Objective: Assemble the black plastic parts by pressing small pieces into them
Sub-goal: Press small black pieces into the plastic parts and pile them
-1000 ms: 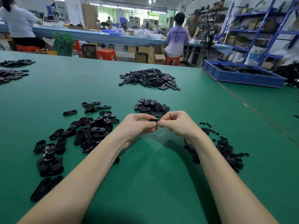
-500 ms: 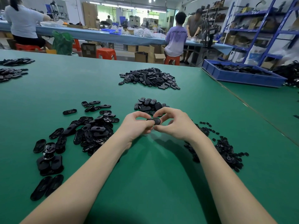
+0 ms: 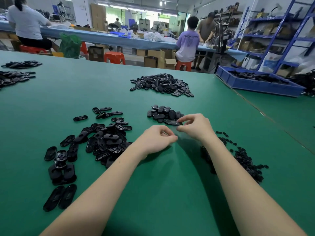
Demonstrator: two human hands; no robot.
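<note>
The black oval plastic part (image 3: 173, 123) sits pinched between thumb and fingertips of our right hand (image 3: 196, 126), held at the near edge of a small heap of finished parts (image 3: 164, 113) toward the worktop's middle. Our left hand (image 3: 156, 140) is just beside it, grip narrow, fingers curled with thumb meeting forefinger; we cannot tell whether it holds a piece. Open shells (image 3: 102, 138) lie scattered left, small inserts (image 3: 245, 159) right, on the green worktop (image 3: 170, 193).
</note>
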